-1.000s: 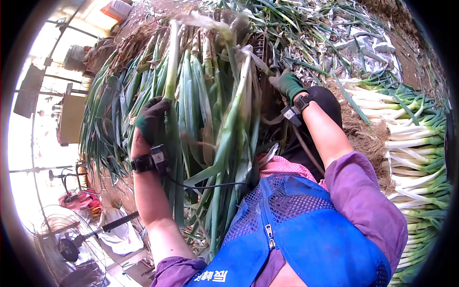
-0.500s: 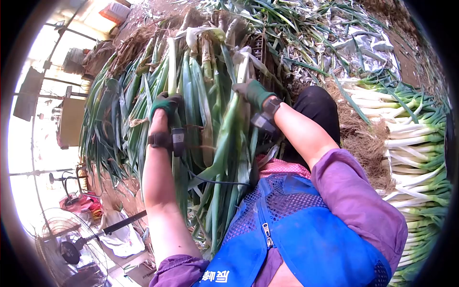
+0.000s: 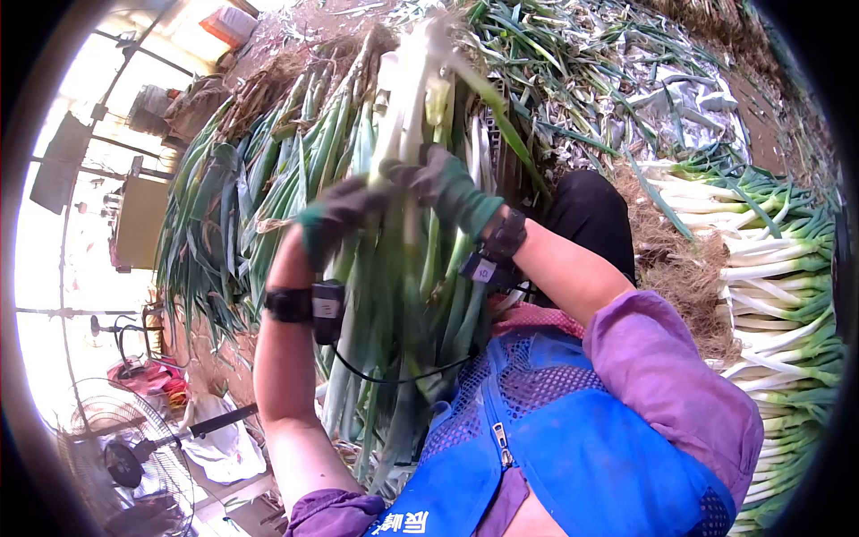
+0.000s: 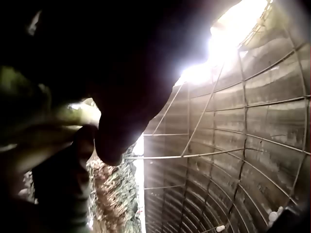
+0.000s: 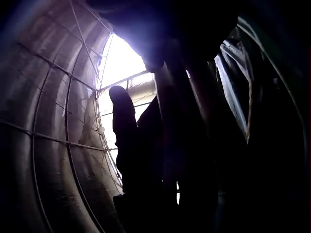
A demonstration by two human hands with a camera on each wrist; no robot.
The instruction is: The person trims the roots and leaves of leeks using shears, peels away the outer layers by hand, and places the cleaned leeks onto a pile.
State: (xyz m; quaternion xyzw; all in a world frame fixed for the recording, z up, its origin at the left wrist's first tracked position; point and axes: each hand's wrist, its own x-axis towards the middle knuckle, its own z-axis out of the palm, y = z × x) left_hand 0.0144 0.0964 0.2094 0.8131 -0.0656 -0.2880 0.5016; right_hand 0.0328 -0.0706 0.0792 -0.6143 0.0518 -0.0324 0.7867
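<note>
In the head view my gloved left hand and right hand meet over the pile. Together they grip a few long green onions, whose white ends point away from me and blur with motion. Their green leaves hang toward my lap. The left wrist view has the left hand as a dark shape beside pale stalks. Against the light in the right wrist view, the right hand is a silhouette too. Beneath and left of the hands lies a heap of untrimmed green onions.
White-stemmed green onions lie in a long row at the right, roots toward my knee. Loose leaves and peelings cover the ground ahead. A crate shows beyond the right hand. A fan stands at the lower left.
My right hand has come left from beside my knee to meet the left hand, which has shifted right. The stalks they held apart are now together, their white ends swinging.
</note>
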